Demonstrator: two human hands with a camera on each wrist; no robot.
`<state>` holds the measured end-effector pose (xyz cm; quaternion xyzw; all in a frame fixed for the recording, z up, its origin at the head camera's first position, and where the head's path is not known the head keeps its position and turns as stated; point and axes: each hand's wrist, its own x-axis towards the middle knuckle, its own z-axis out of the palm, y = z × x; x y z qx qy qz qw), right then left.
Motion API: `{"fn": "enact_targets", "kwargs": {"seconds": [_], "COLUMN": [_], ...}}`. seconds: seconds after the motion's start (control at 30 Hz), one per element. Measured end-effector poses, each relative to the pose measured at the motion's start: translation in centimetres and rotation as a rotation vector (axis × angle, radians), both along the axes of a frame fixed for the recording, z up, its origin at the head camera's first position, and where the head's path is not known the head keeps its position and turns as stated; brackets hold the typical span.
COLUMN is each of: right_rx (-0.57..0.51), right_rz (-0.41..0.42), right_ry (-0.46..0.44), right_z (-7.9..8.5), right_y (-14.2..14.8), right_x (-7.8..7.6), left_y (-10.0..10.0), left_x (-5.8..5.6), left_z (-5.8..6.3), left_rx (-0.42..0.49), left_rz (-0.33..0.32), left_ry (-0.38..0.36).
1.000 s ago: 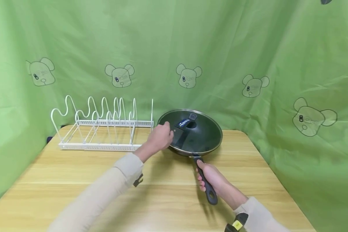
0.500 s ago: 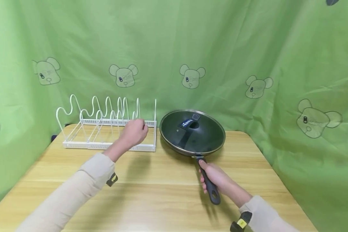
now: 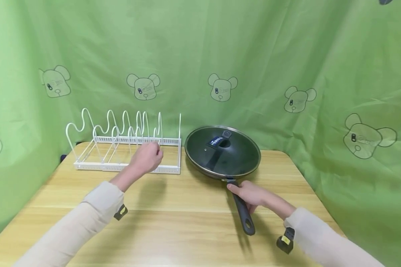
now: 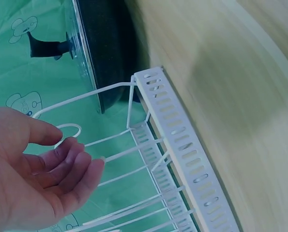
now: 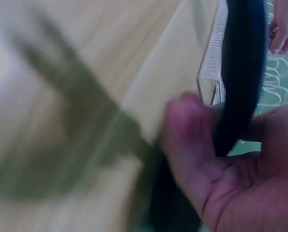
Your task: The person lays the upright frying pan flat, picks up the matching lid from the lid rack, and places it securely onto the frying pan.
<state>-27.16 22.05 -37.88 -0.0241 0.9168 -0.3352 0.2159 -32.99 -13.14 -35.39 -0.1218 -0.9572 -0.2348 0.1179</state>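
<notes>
A black frying pan (image 3: 209,175) with a dark glass lid (image 3: 235,155) sits on the right half of the table. My right hand (image 3: 250,193) is at the upper part of its handle (image 3: 244,217), thumb on top; in the right wrist view the handle passes between thumb and fingers. Left of the pan stands a white wire pan rack (image 3: 167,169). Over the rack's front right part hovers my left hand (image 3: 147,157). In the left wrist view its fingers are loosely curled and hold nothing, in front of the rack's wire loops.
The wooden table (image 3: 187,226) has rounded back corners. A green curtain (image 3: 180,44) printed with bear heads hangs close behind and along both sides. The lid's upright knob (image 3: 225,141) carries a blue label. Only a small gap separates the rack from the pan.
My left hand has moved left from the lid to over the rack. My right hand has turned on the handle, its wrist swinging right; pan and rack have stayed put.
</notes>
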Motion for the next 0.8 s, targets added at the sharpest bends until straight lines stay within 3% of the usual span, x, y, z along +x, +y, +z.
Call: {"fn": "enact_targets", "kwargs": {"seconds": [0.2, 0.4, 0.53, 0.67, 0.8], "right_rx": [0.277, 0.550, 0.585, 0.577, 0.551], "right_rz": [0.066, 0.166, 0.181, 0.168, 0.149], "right_ry": [0.140, 0.404, 0.601, 0.841, 0.943], "right_z": [1.3, 2.8, 3.3, 3.7, 4.1], "right_y": [-0.9, -2.2, -2.9, -3.9, -4.9], "right_x": [-0.5, -0.6, -0.8, -1.2, -1.7], "left_y": [-0.2, -0.1, -0.1, -0.1, -0.1], "left_x": [0.6, 1.0, 1.3, 1.6, 1.6], "left_z": [-0.1, -0.3, -0.5, -0.2, 0.3], "left_rx": [-0.075, -0.088, -0.117, -0.123, -0.087], "left_rz": [0.007, -0.002, 0.005, 0.013, 0.011], "left_ry": [0.047, 0.106, 0.132, 0.093, 0.007]}}
